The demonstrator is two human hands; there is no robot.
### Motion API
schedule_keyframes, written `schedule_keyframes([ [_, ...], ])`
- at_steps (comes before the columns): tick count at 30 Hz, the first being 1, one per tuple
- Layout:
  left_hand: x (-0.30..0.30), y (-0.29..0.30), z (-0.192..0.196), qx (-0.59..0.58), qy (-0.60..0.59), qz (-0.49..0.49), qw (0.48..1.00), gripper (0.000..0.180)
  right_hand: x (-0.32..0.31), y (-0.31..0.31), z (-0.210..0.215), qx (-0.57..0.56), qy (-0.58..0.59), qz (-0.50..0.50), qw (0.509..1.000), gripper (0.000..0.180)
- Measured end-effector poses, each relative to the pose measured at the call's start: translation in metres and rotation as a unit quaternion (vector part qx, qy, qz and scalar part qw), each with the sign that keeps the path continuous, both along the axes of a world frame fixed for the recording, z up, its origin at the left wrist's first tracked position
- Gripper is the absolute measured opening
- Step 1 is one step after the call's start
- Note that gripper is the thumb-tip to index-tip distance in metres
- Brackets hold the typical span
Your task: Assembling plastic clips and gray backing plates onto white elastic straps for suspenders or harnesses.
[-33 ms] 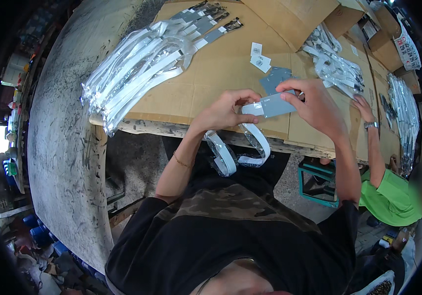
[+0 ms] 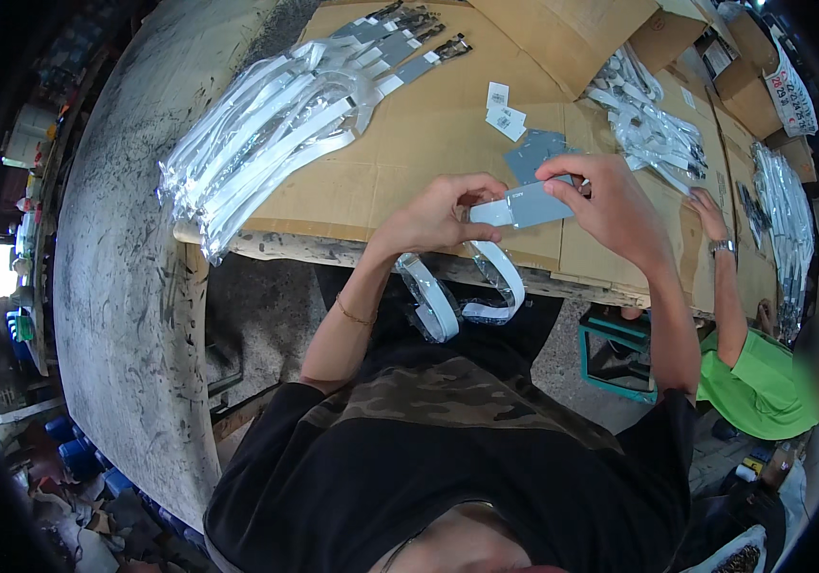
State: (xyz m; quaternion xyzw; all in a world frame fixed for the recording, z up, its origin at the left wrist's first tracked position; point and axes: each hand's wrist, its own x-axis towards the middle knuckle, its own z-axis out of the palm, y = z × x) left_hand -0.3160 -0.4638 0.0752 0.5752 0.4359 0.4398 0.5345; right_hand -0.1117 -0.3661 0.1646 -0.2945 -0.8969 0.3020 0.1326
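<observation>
Over the table's near edge, my left hand pinches the end of a white strap in clear plastic, possibly a belt. The strap's loop hangs down below the table edge. My right hand grips a grey card tag between thumb and fingers. The tag's left end meets a small white piece at my left fingertips; how they are joined is too small to tell. Just beyond the tag lie loose grey cards and small white printed labels.
Several bagged white straps with grey tags lie at the left on the cardboard-covered table. More bagged straps sit at the right by open cardboard boxes. A co-worker's hand rests beside them. A green-framed stool stands below.
</observation>
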Motion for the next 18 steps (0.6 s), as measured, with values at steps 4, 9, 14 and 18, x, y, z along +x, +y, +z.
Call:
schedule_keyframes([
  [4,0.005,-0.001,0.011,0.008,0.050,-0.017,0.999,0.042,-0.003,-0.002,-0.005,0.017,0.011,-0.003,1.000,0.015],
  [9,0.007,0.000,0.009,-0.032,0.028,0.041,0.998,0.041,-0.006,-0.011,-0.005,-0.033,0.050,-0.038,0.998,0.014],
  [14,0.006,0.001,0.011,-0.018,0.019,0.031,0.999,0.033,-0.013,-0.015,-0.007,-0.048,-0.007,0.002,0.999,0.012],
  [18,0.006,0.003,0.020,-0.045,0.042,0.049,0.997,0.031,0.006,-0.022,-0.016,0.263,0.180,-0.057,0.946,0.017],
])
